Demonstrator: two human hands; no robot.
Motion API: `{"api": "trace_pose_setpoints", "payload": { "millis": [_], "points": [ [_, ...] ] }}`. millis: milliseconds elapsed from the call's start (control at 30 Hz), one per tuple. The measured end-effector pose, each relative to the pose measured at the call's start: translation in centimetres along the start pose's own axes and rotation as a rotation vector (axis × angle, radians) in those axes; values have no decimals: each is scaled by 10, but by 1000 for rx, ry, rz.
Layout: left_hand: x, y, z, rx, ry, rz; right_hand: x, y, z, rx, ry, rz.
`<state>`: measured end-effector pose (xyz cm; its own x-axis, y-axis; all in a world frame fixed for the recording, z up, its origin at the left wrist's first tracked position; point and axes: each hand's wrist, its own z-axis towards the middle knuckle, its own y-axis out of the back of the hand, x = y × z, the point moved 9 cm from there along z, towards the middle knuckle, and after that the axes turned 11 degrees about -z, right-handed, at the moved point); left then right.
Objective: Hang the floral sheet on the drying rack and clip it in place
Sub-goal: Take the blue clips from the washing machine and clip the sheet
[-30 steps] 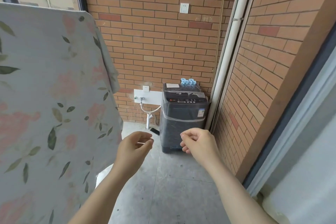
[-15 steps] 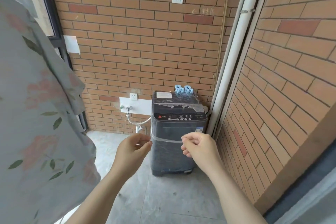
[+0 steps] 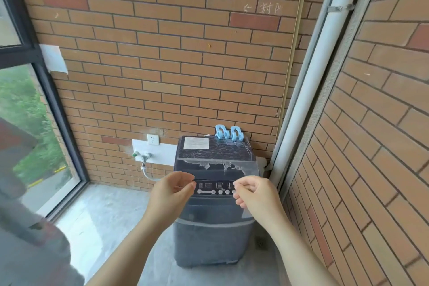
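Two light blue clips (image 3: 228, 133) stand side by side on the back edge of a dark grey washing machine (image 3: 214, 227) against the brick wall. My left hand (image 3: 171, 193) and my right hand (image 3: 253, 195) are raised in front of the machine's control panel, well short of the clips. Both hands have loosely curled fingers and hold nothing. The floral sheet (image 3: 27, 246) hangs blurred at the lower left edge of the view, apart from both hands. The drying rack is out of sight.
A white drain pipe (image 3: 311, 72) runs down the corner to the right of the machine. A tap with a hose (image 3: 144, 160) and a wall socket (image 3: 153, 139) sit left of the machine. A tall window (image 3: 34, 137) fills the left side. Grey concrete floor (image 3: 104, 216) lies below.
The view has come closer to the washing machine and turned right. The sheet has slid almost out at the left. Both hands stay raised and hold nothing.
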<state>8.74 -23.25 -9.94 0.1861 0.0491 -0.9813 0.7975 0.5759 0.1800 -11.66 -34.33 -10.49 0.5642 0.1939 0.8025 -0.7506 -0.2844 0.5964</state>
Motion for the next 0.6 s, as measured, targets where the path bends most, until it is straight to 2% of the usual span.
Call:
{"api": "trace_pose_setpoints", "payload": {
  "millis": [300,467,600],
  "points": [
    [14,-55,182,78,14,10,-14,0,165,-8,-78,-35],
    [29,-100,252,136,51,48,-42,7,243,3,-121,-59],
    [46,-126,312,100,86,88,-61,10,313,25,-117,-86]
  ]
}}
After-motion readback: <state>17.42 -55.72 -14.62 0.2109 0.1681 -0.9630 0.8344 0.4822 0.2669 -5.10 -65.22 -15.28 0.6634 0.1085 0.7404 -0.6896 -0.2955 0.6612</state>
